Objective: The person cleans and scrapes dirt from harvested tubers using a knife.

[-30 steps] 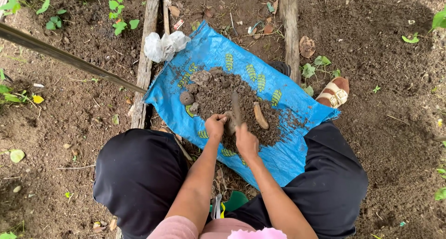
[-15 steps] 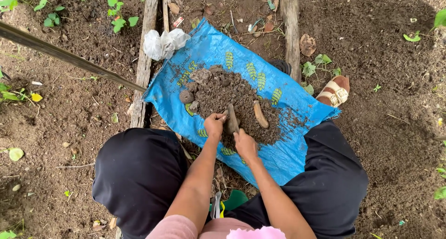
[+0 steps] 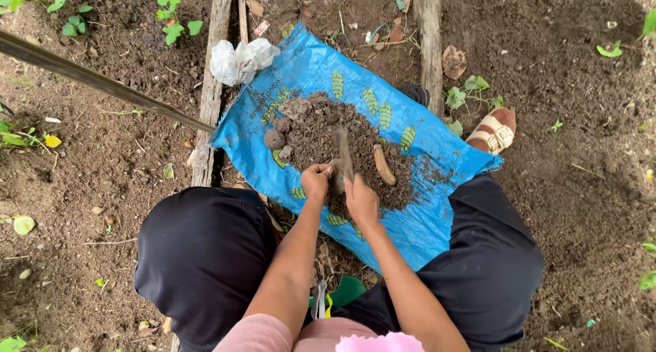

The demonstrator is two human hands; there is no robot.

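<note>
Head view: person squats over a blue woven sack [image 3: 417,225] spread flat on bare soil, dark trousers at both sides of the frame. Soil heap [image 3: 321,137] sits on the sack's middle, toward its far-left edge. Right hand [image 3: 361,201] closed in a fist round the handle of a flat-bladed digging tool [image 3: 342,154]; fingers fully curled, no gap visible. Blade points away from the person, lying on the heap. Left hand [image 3: 317,180] also curled shut, touching the tool's handle just beside the right hand, knuckles up; whether it grips the handle or a clump of soil, cannot tell. Brown elongated piece [image 3: 383,165] lies on the heap just right of the blade, apart from both hands. Round clod [image 3: 274,139] at the heap's left edge. Crumpled clear plastic bag [image 3: 240,58] at the sack's far-left corner. Wooden planks [image 3: 429,44] beyond the far edge. Sandalled foot [image 3: 493,130] at the sack's right corner.
</note>
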